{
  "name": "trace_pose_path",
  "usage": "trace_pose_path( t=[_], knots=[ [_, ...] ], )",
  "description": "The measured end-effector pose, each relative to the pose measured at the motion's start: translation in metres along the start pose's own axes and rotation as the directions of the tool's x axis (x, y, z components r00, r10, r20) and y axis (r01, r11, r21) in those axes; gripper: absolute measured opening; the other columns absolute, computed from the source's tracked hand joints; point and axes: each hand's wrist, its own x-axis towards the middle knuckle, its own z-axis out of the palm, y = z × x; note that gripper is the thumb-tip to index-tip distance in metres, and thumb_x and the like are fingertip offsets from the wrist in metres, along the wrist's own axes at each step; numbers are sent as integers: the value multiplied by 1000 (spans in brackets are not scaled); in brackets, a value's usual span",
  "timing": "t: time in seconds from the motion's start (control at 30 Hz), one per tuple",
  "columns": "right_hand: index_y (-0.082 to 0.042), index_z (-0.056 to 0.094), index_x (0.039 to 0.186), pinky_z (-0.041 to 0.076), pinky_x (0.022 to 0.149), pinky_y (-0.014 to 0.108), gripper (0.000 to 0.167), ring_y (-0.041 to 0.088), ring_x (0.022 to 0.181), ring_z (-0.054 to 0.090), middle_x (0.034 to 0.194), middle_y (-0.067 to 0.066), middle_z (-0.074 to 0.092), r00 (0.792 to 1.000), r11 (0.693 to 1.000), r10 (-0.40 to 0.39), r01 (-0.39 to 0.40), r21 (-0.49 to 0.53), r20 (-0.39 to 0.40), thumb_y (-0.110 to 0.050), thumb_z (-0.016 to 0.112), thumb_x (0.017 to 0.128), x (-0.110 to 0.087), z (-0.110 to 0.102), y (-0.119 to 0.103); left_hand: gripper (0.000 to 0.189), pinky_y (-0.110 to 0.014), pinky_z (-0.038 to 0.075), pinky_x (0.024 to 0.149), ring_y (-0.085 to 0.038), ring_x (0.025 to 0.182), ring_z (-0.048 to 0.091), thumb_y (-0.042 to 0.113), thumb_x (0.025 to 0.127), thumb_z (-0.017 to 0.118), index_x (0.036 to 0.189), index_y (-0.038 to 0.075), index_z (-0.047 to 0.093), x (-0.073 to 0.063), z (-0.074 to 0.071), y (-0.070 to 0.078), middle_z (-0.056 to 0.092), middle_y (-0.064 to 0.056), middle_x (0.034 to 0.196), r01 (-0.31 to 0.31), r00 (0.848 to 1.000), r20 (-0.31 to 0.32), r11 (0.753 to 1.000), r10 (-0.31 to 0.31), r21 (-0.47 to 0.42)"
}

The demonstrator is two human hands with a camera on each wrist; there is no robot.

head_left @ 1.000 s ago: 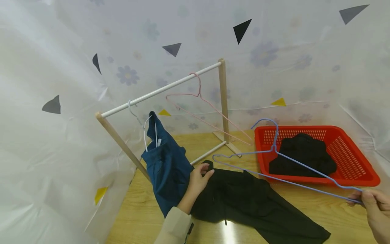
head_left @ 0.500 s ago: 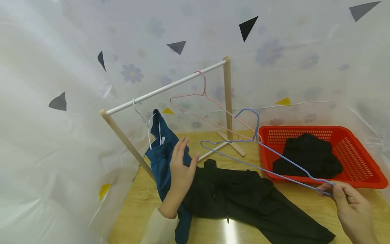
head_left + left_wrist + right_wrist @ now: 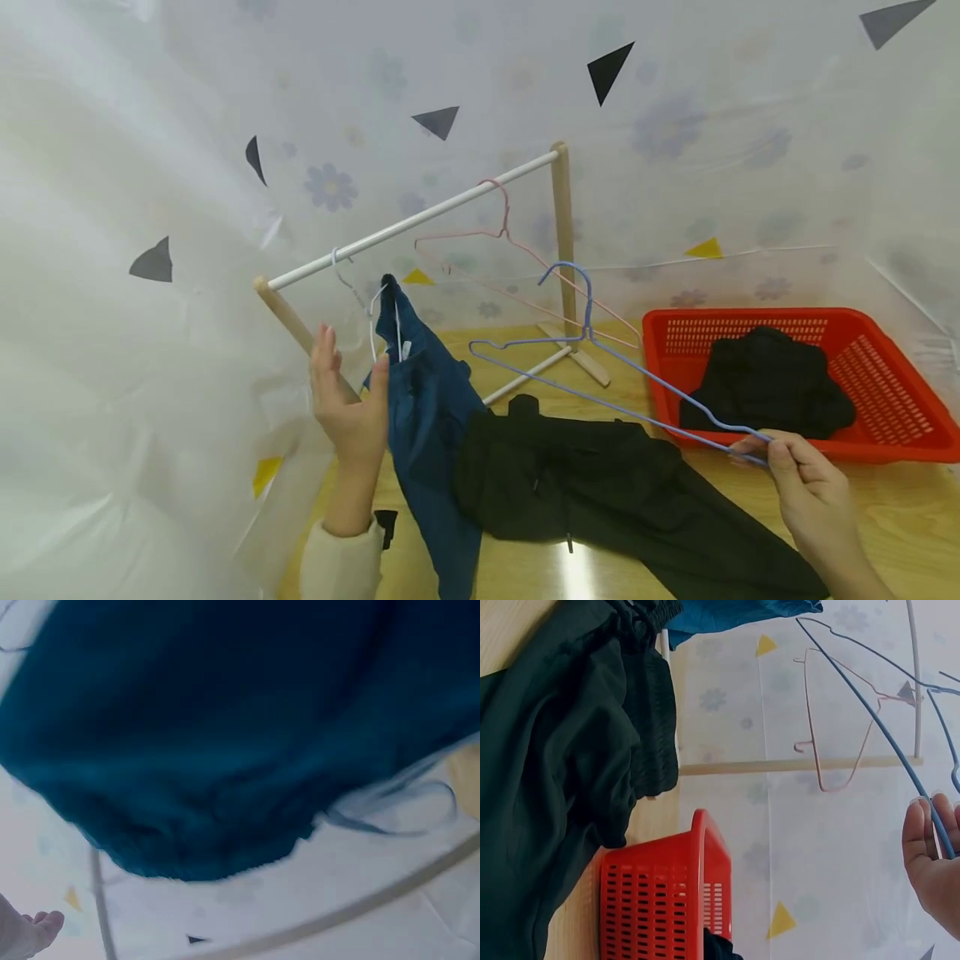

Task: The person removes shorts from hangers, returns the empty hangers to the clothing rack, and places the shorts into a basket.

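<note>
My right hand (image 3: 810, 492) pinches one end of a blue wire hanger (image 3: 588, 310), which slants up and left in front of the rack with its hook on top. My left hand (image 3: 348, 412) is raised at the left side of blue trousers (image 3: 431, 442), fingers straight and holding nothing. Those trousers hang on a white hanger (image 3: 335, 260) from the rack's rod (image 3: 412, 222); their waist fills most of the left wrist view. Black trousers (image 3: 585, 475) with a drawstring lie on the table below the blue hanger, waistband against the blue trousers.
A bare pink hanger (image 3: 506, 218) hangs further along the rod. At the right stands a red basket (image 3: 892, 379) with folded black clothing (image 3: 765, 383) inside. White plastic sheeting (image 3: 187, 375) encloses the wooden table (image 3: 900, 517) at the back and left.
My left hand has let go of the black trousers' waistband and moved up and left to the blue trousers. The right hand has carried the blue hanger left.
</note>
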Motion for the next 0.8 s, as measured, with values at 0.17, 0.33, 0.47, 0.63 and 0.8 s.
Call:
trace_pose_path(
  t=[0.17,0.33,0.47,0.63,0.8],
  knots=[
    [8,57,104,50,81,13,28,5,91,66,99,-2,69,1000,997,2,-2,-79,-3,11,30,95,5,11,4,63,-36,34,110,-22,135,36,7,81,69,137,-2,41,9,-13,-27,36,-14,147,191,981,-49,980,-188,61],
    [9,55,101,50,80,13,26,4,90,65,97,-5,69,1000,992,15,-15,-124,-1,7,30,96,12,23,9,70,-39,28,113,-25,136,32,11,83,67,142,0,32,11,-20,-62,28,-13,151,372,928,-54,926,-369,57],
    [8,57,102,50,80,13,26,4,88,66,96,-5,69,1000,992,22,-24,-121,-17,7,32,96,25,39,11,70,-43,29,112,-30,133,35,8,82,66,143,0,31,8,-21,-93,31,-15,150,478,878,-48,877,-476,45],
    [4,60,99,52,77,13,25,4,83,66,92,-3,69,998,995,-8,1,-96,-70,6,35,96,49,71,15,62,-48,36,105,-34,127,44,5,83,63,138,-3,38,-1,-16,-118,43,-20,141,518,855,-23,854,-517,58],
    [-9,63,97,52,74,14,26,2,80,65,88,-8,68,994,991,15,-30,-132,-110,0,38,97,73,96,19,42,-25,50,83,-18,99,60,3,83,61,124,-2,55,-13,-7,-128,62,-22,113,506,863,-70,855,-501,111]
  ],
)
